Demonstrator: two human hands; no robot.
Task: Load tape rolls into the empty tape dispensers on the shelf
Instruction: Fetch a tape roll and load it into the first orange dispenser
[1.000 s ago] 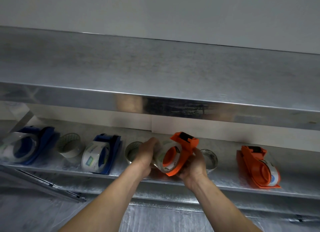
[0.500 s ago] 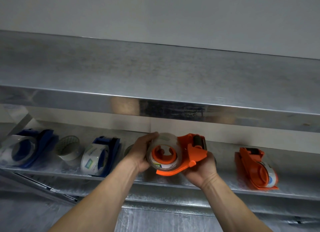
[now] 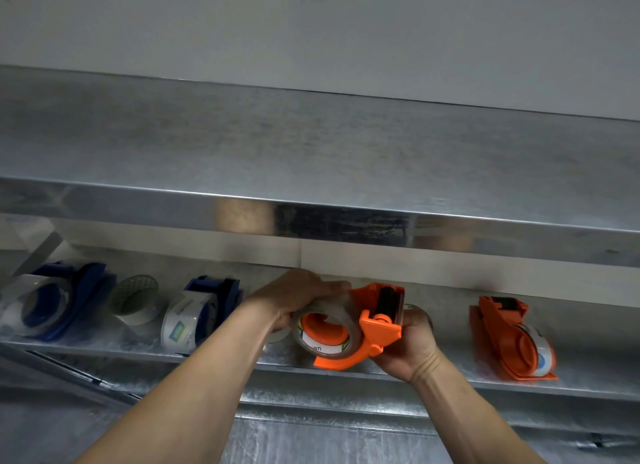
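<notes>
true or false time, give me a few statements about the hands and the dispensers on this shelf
1. The right hand grips the middle orange dispenser. True.
2. The left hand touches nothing. False: it grips the clear tape roll on that dispenser.
3. A loose roll sits beside a loaded blue dispenser. True.
4. The right-end orange dispenser is empty. False: it carries tape.

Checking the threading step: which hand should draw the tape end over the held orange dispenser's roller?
Left, probably. The left hand lies over the tape roll, fingertips beside the black roller; the right hand grips the orange dispenser from beneath, steadying it.
</notes>
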